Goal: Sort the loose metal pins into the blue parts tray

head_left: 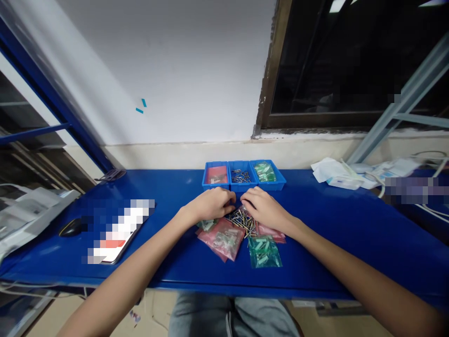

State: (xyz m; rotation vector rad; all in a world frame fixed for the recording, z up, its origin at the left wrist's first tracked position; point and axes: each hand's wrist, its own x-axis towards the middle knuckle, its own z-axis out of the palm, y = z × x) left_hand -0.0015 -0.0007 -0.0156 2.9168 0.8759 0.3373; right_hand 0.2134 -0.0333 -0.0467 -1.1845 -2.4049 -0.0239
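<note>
A heap of loose screws (242, 221) lies on the blue table in front of me. My left hand (214, 204) reaches in at the heap's left edge, its fingers curled and closed; anything in them is hidden. From the right, my right hand (265, 208) bends over the top of the heap, fingers curled and closed towards the thumb, and I cannot make out what they grip. Pink bags of small parts (226, 238) lie below my left hand. A green bag (264, 252) with pale parts rests nearer the table's front edge. Another pink bag (271, 232) is partly under my right wrist.
Behind my hands stand three joined blue bins: a left bin (204, 178) with a pink bag, a middle bin (242, 188) with screws, and a right bin (277, 186) with green bags. A phone-like device (121, 241) and dark mouse (72, 228) lie left; white packets (338, 175) lie right.
</note>
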